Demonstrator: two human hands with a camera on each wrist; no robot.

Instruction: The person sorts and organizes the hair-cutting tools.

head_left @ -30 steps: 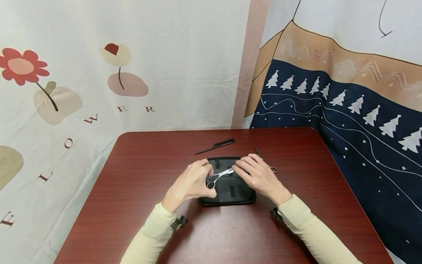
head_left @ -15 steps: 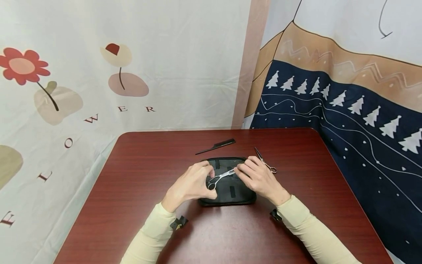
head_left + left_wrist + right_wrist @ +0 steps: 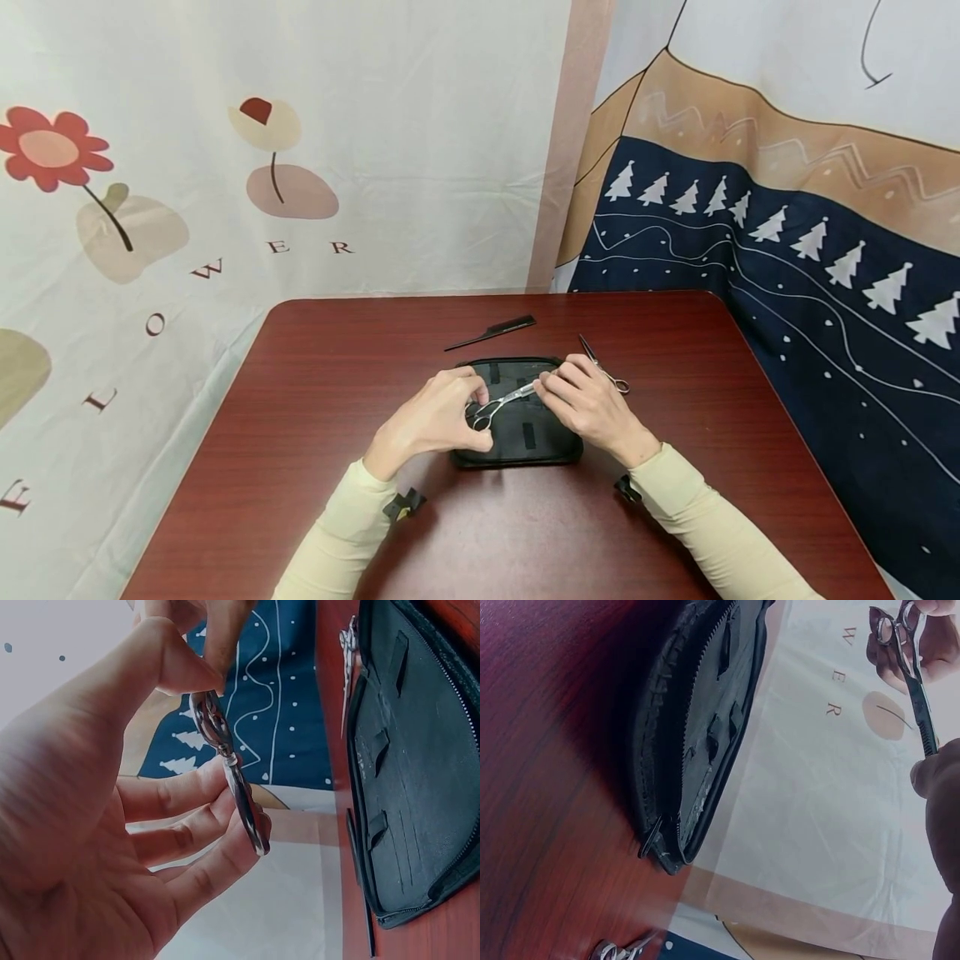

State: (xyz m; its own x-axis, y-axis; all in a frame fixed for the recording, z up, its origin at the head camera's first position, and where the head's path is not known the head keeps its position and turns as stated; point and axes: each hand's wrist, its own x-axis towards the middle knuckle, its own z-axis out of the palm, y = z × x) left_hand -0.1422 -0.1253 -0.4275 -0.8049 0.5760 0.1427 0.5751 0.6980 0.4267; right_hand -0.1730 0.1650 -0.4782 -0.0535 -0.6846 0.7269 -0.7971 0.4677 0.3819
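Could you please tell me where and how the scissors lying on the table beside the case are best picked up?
I would take the loose scissors by their finger rings, coming from above on the person's right. They lie flat, rings toward the person and pointed tips away; the right hand sits close by on the left.
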